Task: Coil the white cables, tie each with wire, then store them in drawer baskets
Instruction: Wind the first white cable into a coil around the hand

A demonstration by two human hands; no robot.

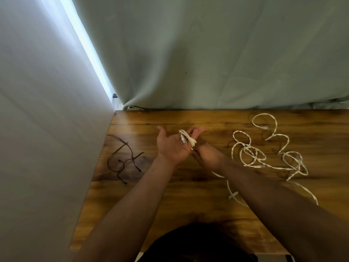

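Two hands: left hand (173, 146) flat, white cable (188, 139) round fingers; right hand (206, 155), grip hidden

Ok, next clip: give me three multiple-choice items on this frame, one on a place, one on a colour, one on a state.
1. Where do the dark tie wires lie?
A) on the left part of the table
B) on its right part
C) on the floor

2. What colour is the cable wound round the fingers of the left hand?
A) black
B) red
C) white

3. How is the left hand held?
A) clenched
B) palm up, fingers straight
C) flat on the table

1 A: they lie near the left edge.
2 C: the loops are white.
3 B: the palm faces up.
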